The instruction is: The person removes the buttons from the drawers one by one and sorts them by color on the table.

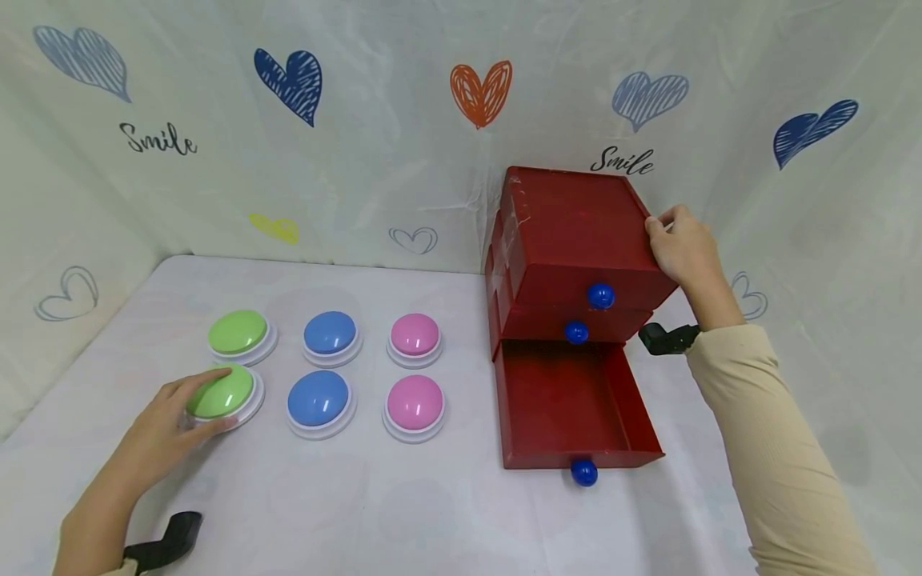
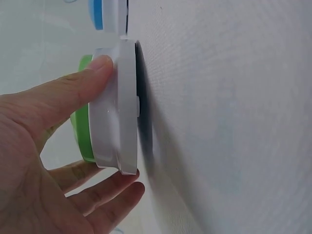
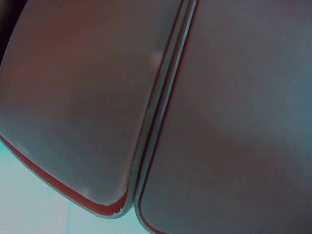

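Note:
My left hand [image 1: 166, 428] grips the nearer green push button [image 1: 222, 392] by its white base, thumb on one side and fingers on the other. In the left wrist view this button's base [image 2: 127, 107] stands very close over the white tabletop, with a dark shadow alongside. At the right, my right hand [image 1: 686, 244] holds the top right edge of a red drawer cabinet [image 1: 576, 216], its thumb on the upper face. The cabinet's bottom drawer [image 1: 562, 400] is pulled out and shows a bare floor. Only dim red panels [image 3: 234, 122] fill the right wrist view; the hand is hidden there.
Another green button [image 1: 238, 332] stands just behind the held one. Two blue buttons [image 1: 318, 398] and two pink buttons [image 1: 414, 402] stand in the middle. Blue knobs [image 1: 600, 296] stick out from the drawer fronts. A white curtain with hearts [image 1: 481, 94] hangs behind the table.

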Demonstrator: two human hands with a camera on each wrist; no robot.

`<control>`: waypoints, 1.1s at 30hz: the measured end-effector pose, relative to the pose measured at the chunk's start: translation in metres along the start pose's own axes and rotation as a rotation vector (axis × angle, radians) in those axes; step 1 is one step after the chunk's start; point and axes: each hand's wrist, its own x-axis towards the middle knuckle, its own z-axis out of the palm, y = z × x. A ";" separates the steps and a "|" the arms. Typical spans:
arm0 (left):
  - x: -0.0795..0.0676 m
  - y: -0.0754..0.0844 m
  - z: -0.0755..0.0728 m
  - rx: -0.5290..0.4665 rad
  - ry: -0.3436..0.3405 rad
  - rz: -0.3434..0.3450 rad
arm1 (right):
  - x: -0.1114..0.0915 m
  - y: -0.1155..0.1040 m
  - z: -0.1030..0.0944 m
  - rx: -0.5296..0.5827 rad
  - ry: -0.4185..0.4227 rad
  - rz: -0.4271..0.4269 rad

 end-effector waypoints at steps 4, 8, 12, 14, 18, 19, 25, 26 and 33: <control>-0.001 -0.001 0.001 -0.011 0.000 0.010 | 0.000 0.000 0.000 0.004 -0.003 0.004; -0.001 -0.002 0.001 -0.019 -0.007 0.010 | 0.000 0.000 0.000 0.008 -0.009 0.010; -0.001 -0.003 0.001 -0.023 -0.024 0.005 | 0.000 -0.001 0.000 0.007 -0.010 0.012; 0.000 -0.004 0.000 -0.024 -0.035 0.001 | 0.000 -0.001 0.000 0.003 -0.010 0.012; 0.001 -0.003 -0.001 -0.016 -0.051 -0.014 | 0.000 -0.001 0.000 0.004 -0.013 0.015; 0.001 -0.003 -0.001 -0.016 -0.062 -0.023 | 0.000 -0.001 0.000 0.004 -0.013 0.015; 0.001 -0.001 -0.001 -0.045 -0.049 -0.008 | 0.001 0.000 0.000 0.009 -0.014 0.016; 0.001 -0.001 -0.001 -0.053 -0.032 0.010 | 0.001 0.000 0.000 0.010 -0.014 0.015; -0.002 0.002 -0.002 -0.080 0.081 0.101 | 0.001 0.000 0.001 0.011 -0.016 0.011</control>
